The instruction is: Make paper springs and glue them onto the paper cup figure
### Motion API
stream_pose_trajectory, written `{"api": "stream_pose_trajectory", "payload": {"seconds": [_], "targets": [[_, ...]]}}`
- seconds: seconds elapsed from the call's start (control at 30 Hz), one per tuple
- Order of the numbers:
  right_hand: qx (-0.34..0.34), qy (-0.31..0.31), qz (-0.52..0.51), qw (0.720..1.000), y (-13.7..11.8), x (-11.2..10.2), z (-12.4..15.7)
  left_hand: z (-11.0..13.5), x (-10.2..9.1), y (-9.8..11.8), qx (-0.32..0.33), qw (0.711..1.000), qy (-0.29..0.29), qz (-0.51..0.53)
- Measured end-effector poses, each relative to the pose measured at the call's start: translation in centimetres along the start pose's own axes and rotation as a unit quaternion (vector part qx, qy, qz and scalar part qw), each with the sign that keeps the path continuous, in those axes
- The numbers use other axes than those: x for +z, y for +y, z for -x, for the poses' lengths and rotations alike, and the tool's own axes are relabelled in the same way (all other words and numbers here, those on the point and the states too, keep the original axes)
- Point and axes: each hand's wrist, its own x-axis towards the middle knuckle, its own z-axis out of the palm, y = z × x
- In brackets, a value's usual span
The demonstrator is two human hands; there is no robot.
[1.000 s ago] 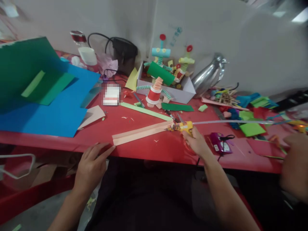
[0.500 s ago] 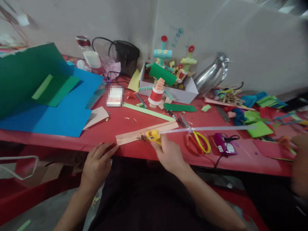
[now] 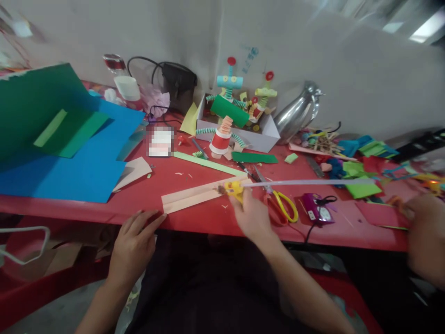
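My right hand (image 3: 253,215) is wrapped round a yellow hot glue gun (image 3: 233,187), with a long clear glue stick (image 3: 313,183) running out of its back to the right. The gun's nozzle is over the right half of a folded peach paper strip (image 3: 187,195) on the red table. My left hand (image 3: 134,241) lies at the table's front edge, fingers stretched out, one fingertip touching the strip's lower left corner. It grips nothing. Right of the gun are scissors (image 3: 287,208) with yellow and red handles.
Blue card (image 3: 83,178) covers the table's left side. A white box (image 3: 259,137) of paper figures, a red cup figure (image 3: 220,141) and a metal jug (image 3: 295,111) stand behind. A purple device (image 3: 315,208) sits right. Another person's hand (image 3: 429,227) is at the far right.
My right hand has moved the glue gun rightward along the peach strip, away from its left end. My left hand keeps its fingertip at the strip's corner. The view has shifted slightly.
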Motion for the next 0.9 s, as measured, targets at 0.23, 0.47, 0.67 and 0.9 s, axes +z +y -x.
{"api": "stream_pose_trajectory", "payload": {"seconds": [0.23, 0.47, 0.67, 0.9], "targets": [[-0.04, 0.013, -0.064, 0.997, 0.4, 1.2, 1.5, -0.1, -0.2, 0.0, 0.002, 1.0, -0.008, -0.005], [0.099, 0.057, -0.124, 0.986, 10.8, -1.7, -3.1, -0.3, -0.2, 0.1, 0.002, 1.0, -0.002, -0.006], [0.171, 0.035, -0.229, 0.958, 15.8, -4.2, -8.7, -1.1, -0.3, 0.9, -0.014, 0.999, 0.019, -0.031], [0.038, 0.17, -0.034, 0.984, 11.6, -3.1, -8.5, -2.4, -0.8, 1.9, -0.018, 0.997, 0.018, -0.076]]}}
